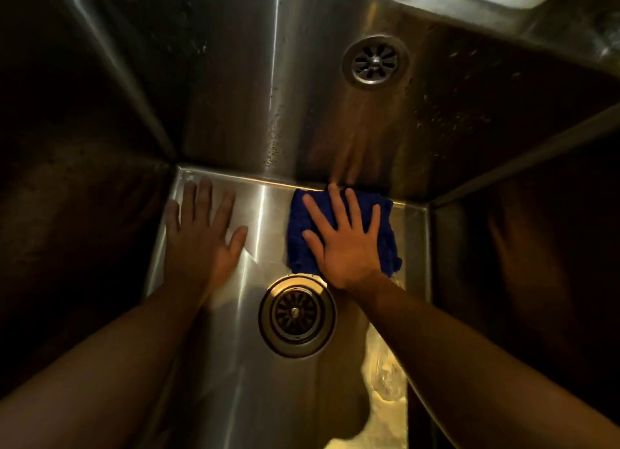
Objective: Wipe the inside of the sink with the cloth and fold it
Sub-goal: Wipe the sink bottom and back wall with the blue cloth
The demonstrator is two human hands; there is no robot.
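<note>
A deep stainless steel sink (261, 214) fills the view. On its floor, against the back wall at the right, lies a blue cloth (385, 234). My right hand (342, 240) presses flat on the cloth with fingers spread and straight. My left hand (201, 230) lies flat on the bare sink floor near the back left corner, fingers spread, apart from the cloth. Most of the cloth's middle is hidden under my right hand.
The round drain strainer (297, 316) sits in the floor just below and between my hands. The back wall (235, 96) shows water drops and a reflection of the drain (375, 61). Dark side walls close in left and right. A wet bright patch (382, 381) lies at the floor's front right.
</note>
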